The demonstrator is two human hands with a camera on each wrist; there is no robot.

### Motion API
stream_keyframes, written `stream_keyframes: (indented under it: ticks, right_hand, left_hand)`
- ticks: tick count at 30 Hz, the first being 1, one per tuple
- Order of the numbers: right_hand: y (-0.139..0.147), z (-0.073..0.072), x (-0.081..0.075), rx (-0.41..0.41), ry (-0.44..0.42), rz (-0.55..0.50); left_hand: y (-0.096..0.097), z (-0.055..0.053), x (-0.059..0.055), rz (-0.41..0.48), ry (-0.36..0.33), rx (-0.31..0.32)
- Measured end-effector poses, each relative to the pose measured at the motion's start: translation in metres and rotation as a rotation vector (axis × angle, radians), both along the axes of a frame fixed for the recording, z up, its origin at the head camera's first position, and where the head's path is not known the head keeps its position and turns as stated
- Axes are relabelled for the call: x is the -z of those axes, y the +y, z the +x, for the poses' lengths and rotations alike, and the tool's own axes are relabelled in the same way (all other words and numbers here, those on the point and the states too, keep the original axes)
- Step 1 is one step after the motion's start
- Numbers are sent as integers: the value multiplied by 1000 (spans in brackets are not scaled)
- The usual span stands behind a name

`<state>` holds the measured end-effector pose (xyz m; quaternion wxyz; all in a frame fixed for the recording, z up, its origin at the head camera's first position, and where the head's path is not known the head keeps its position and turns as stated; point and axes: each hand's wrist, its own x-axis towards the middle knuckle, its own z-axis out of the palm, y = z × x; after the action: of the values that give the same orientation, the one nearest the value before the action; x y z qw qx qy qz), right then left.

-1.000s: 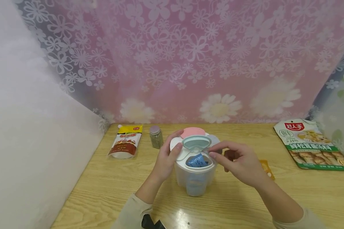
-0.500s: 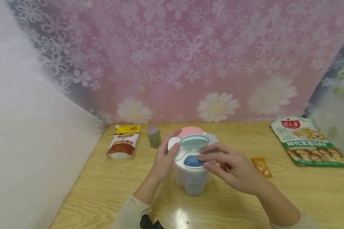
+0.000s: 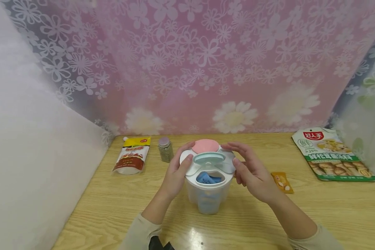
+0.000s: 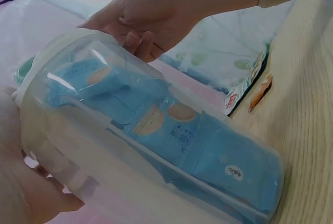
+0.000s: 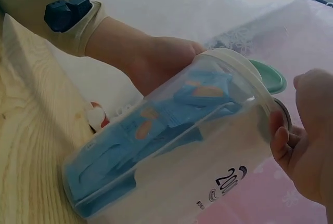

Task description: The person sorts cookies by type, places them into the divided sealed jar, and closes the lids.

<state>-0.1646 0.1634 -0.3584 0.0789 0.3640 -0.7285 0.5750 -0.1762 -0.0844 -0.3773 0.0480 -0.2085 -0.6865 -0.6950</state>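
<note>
A clear plastic storage canister (image 3: 208,202) stands on the table, its white lid (image 3: 221,181) fitted with coloured flaps. The mint-green flap (image 3: 209,158) is raised, and blue snack packets (image 3: 207,178) show in the opening beneath it. More blue packets (image 4: 156,115) fill that compartment in the left wrist view. My left hand (image 3: 174,175) grips the lid's left side, thumb on top. On the opposite side my right hand (image 3: 257,178) holds the lid's right edge, its thumb near the grey flap. The pink flap (image 3: 205,146) at the back is down.
A yellow-and-brown pouch (image 3: 132,155) and a small glass jar (image 3: 166,150) stand at the back left. An orange sachet (image 3: 282,182) lies to the right of the canister. Farther right is a large green-and-white food bag (image 3: 334,155). A flowered curtain (image 3: 193,69) hangs behind the table.
My right hand pressed at the blue packet in the opening, then moved off it to the lid's right side. The packet sits lower than a second ago. The left hand keeps its grip.
</note>
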Motion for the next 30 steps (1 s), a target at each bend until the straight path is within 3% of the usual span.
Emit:
stream_keyframes:
  ticks: [7,9,15,21,30]
  right_hand:
    - [2,-1,3,-12,54,53]
    - [0,-1,4,7,28,46]
    - [-5,2,5,97,-124,140]
    - [-4,1,1,50,-252,170]
    - [-2,4,-2,102,-278,220]
  left_hand:
    - [-1,1,-1,-21,57,-29]
    - [0,2,-1,-30,65,-29]
    - [-2,3,0,-35,16,73]
    - [-9,3,-3,-121,16,105]
    - [-13,5,-8,-140,5,180]
